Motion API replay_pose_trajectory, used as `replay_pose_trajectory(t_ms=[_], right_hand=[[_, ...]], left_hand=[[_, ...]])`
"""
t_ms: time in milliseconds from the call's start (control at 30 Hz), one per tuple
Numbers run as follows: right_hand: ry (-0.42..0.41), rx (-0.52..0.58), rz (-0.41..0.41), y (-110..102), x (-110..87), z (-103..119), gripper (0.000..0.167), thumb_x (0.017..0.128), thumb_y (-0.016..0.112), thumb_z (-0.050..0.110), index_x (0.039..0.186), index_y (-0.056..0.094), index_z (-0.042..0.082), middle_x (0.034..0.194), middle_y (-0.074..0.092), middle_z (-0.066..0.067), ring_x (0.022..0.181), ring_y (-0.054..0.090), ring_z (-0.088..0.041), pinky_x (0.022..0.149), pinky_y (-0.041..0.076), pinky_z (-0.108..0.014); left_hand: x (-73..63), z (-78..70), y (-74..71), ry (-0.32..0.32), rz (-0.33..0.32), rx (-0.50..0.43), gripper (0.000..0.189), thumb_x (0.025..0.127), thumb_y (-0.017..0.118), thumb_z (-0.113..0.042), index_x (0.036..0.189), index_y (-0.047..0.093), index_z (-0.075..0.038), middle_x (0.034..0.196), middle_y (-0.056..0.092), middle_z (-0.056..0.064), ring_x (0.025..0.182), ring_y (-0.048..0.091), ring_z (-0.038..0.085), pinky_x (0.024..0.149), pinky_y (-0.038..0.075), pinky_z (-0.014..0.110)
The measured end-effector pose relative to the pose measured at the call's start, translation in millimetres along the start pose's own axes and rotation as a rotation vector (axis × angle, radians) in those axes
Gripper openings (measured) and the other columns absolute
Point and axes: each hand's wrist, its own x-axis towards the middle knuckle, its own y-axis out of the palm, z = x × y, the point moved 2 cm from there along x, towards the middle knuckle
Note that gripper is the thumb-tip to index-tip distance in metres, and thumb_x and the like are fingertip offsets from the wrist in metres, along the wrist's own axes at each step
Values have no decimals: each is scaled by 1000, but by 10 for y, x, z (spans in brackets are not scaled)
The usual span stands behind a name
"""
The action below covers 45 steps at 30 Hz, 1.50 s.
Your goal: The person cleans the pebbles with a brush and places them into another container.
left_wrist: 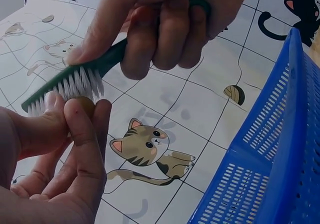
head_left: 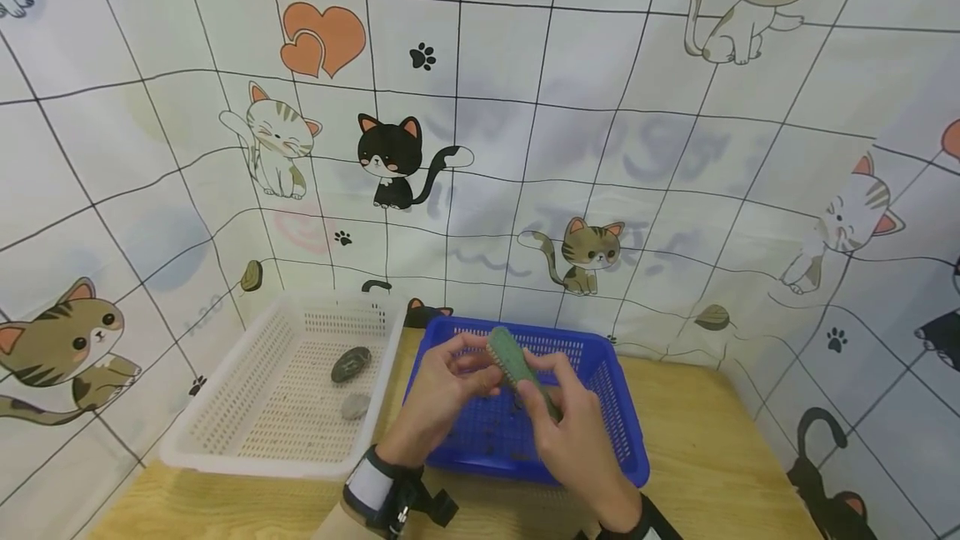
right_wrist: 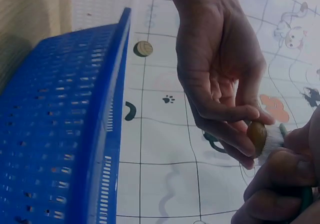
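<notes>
My right hand (head_left: 573, 432) grips a green scrubbing brush (head_left: 510, 354) by its handle, thumb along its back. In the left wrist view its white bristles (left_wrist: 80, 84) press on a small brown stone (left_wrist: 85, 104). My left hand (head_left: 438, 398) pinches that stone between thumb and fingertips; the right wrist view shows the stone's rounded, smooth side (right_wrist: 257, 136). In the head view the brush hides the stone. Both hands are raised over the blue basket (head_left: 637, 452).
A white plastic basket (head_left: 262, 467) stands at the left with a dark stone (head_left: 350, 364) and a pale grey stone (head_left: 356, 407) in it. Small dark bits lie on the blue basket's floor. The wooden table (head_left: 697, 440) meets a cat-printed sheet (head_left: 495, 157) behind and at both sides.
</notes>
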Motion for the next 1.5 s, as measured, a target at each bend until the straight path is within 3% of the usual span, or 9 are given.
replay_pose_trajectory(t_ms=[133, 400, 600, 733, 933, 1133, 1233, 1400, 1500], right_hand=[[53, 26, -15, -45, 56, -64, 27, 122, 63, 13, 148, 66, 10, 55, 46, 16, 42, 31, 12, 36, 29, -12], [179, 78, 2, -76, -22, -99, 30, 123, 63, 22, 151, 65, 13, 58, 44, 13, 45, 32, 8, 39, 27, -15], [120, 68, 18, -8, -89, -60, 28, 121, 64, 16, 148, 66, 10, 61, 59, 14, 43, 30, 12, 37, 28, -11], [57, 11, 18, 26, -57, -42, 29, 121, 65, 15, 149, 67, 11, 58, 44, 20, 43, 28, 14, 37, 26, -9], [15, -91, -25, -11, 43, -86, 29, 120, 66, 15, 148, 68, 11, 57, 45, 24, 44, 26, 16, 38, 24, -9], [154, -72, -23, -123, 11, -137, 31, 121, 66, 23, 150, 68, 14, 54, 48, 17, 42, 33, 9, 39, 27, -15], [252, -85, -9, -173, -54, -152, 33, 121, 68, 28, 151, 68, 16, 60, 61, 12, 42, 36, 4, 40, 29, -18], [340, -95, -8, -268, -166, -202, 35, 119, 70, 30, 152, 68, 19, 82, 81, 2, 44, 40, 0, 40, 33, -20], [358, -85, -11, -327, -229, -247, 36, 120, 70, 31, 153, 66, 19, 76, 77, 2, 43, 38, 2, 38, 34, -19]], left_hand=[[-14, 0, 26, -9, 42, 12, 40, 104, 78, 8, 142, 66, 6, 128, 85, 19, 99, 83, 16, 86, 72, 29], [-11, 42, 39, -21, -12, -48, 45, 109, 74, 6, 153, 65, 4, 127, 87, 14, 98, 84, 13, 88, 71, 26], [5, 66, 26, -19, -50, -61, 45, 110, 74, 5, 154, 65, 4, 116, 89, 4, 91, 81, 10, 82, 69, 25], [14, 88, 42, -31, 5, 0, 42, 108, 75, 8, 148, 66, 4, 123, 89, 11, 96, 83, 11, 87, 71, 28], [26, 97, 61, -28, 23, 8, 35, 105, 77, 9, 139, 68, 4, 129, 87, 18, 98, 85, 13, 87, 72, 27], [9, 66, 31, -30, 0, -38, 45, 109, 76, 4, 151, 62, 8, 124, 88, 14, 96, 87, 14, 86, 71, 24], [3, 55, -4, -22, -11, -67, 48, 111, 75, 2, 156, 59, 7, 124, 89, 10, 97, 88, 13, 84, 69, 23], [-21, 41, -34, -8, 28, -95, 48, 113, 71, 0, 158, 55, 5, 143, 84, 16, 106, 88, 15, 86, 69, 22], [-39, 31, -58, 7, 59, -90, 49, 114, 71, 0, 159, 53, 6, 152, 79, 20, 110, 87, 16, 88, 69, 21]])
